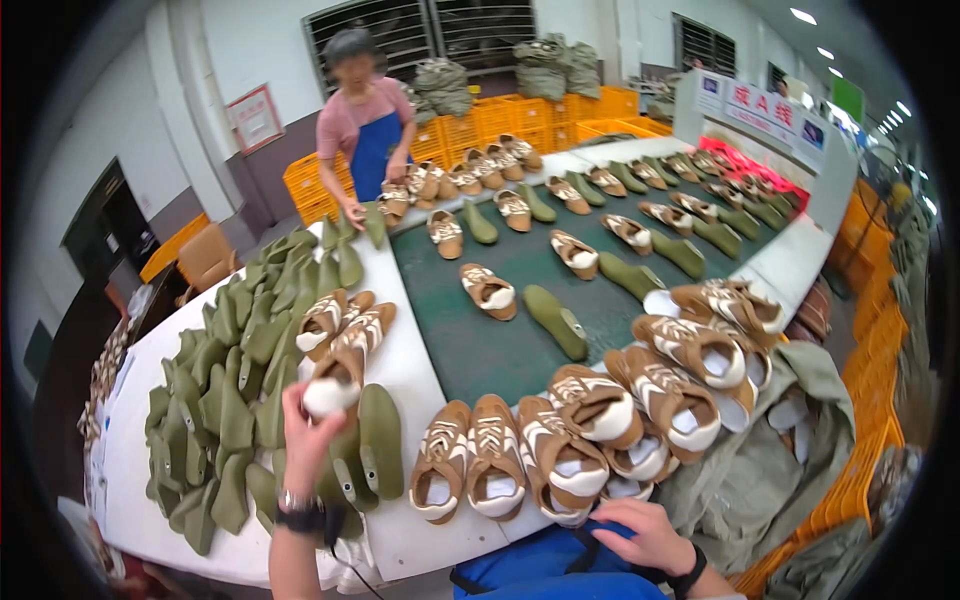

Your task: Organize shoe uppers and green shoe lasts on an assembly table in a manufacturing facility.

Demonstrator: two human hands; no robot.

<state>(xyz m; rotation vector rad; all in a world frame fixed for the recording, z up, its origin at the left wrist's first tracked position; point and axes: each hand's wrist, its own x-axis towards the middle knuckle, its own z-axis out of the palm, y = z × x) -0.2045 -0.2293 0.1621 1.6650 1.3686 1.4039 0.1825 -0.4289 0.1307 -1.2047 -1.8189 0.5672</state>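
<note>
Head view: the left hand (305, 435) is raised over the white table edge (420, 545), its fingers closed around the heel end of a brown-and-cream lace-up shoe upper stuffed with white filler (335, 380) — the white heel bulges out just above the fingertips, and the toe points away from the person. Directly beyond those fingers lie two more matching brown-and-cream uppers (340, 320), and just to their right and below stand upright olive-green plastic shoe lasts (380, 440). To the left of the fingers spreads a large heap of the same green lasts (225, 400) covering the white table.

The right hand (645, 535) rests low at the table's near edge, palm down, fingers curled loosely against a blue fabric apron (560, 570); whether it grips anything I cannot tell. Just above its fingers sits a crowded row of brown-and-cream finished uppers (530, 450), and to its right hangs a grey-green cloth sack (770, 470).

Farther off, a dark green conveyor belt (480, 340) carries pairs of uppers and single lasts — at its far end another person in a pink shirt and blue apron (365, 130) handles shoes, with yellow plastic crates (500, 120) behind.
</note>
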